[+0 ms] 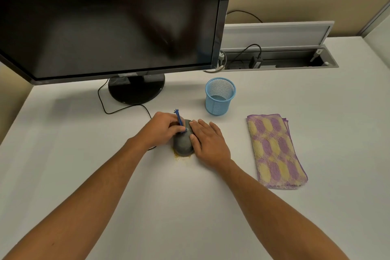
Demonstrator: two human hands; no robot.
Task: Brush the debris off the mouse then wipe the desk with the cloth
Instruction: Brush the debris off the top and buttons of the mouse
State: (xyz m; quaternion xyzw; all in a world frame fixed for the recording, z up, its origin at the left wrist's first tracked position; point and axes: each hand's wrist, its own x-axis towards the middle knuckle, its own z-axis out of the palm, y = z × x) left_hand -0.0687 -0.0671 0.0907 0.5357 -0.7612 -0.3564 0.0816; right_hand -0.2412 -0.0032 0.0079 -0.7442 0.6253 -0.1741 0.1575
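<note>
Grey mouse [183, 142], one brush [180, 120], one cloth [275, 151], two hands.

I logged: mouse [183, 143], dark grey; brush [179, 119], blue; debris [182, 157], mustard yellow; cloth [275, 150], purple with pale yellow ovals; cup [219, 96], light blue mesh; monitor [109, 17], black; desk [211, 207], white.

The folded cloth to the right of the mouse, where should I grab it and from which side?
Pinch the near short edge of the cloth from above. It lies flat and folded on the desk, lengthwise away from you, and the right hand is closest.
</note>
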